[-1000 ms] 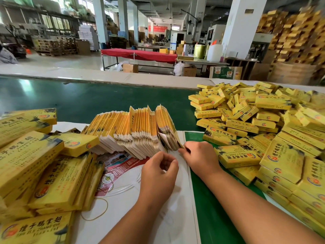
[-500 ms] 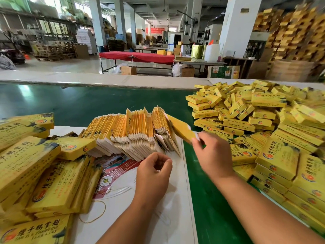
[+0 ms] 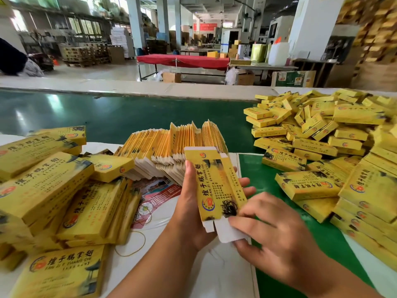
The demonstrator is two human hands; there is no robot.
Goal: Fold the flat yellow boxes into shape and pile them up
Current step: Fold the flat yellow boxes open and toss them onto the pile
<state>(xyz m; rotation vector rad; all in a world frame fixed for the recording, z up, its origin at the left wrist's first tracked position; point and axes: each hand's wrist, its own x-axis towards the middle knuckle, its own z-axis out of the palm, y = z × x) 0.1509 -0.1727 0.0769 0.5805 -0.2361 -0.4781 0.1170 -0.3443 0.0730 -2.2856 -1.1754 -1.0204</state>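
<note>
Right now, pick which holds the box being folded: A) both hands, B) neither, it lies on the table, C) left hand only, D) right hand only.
A: the left hand grips the box along its side while the right hand pinches its white bottom flap.

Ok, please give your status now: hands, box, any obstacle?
Left hand grips the flat yellow box. Right hand pinches its white end flap. Box not yet folded. Nothing in the way.
</note>
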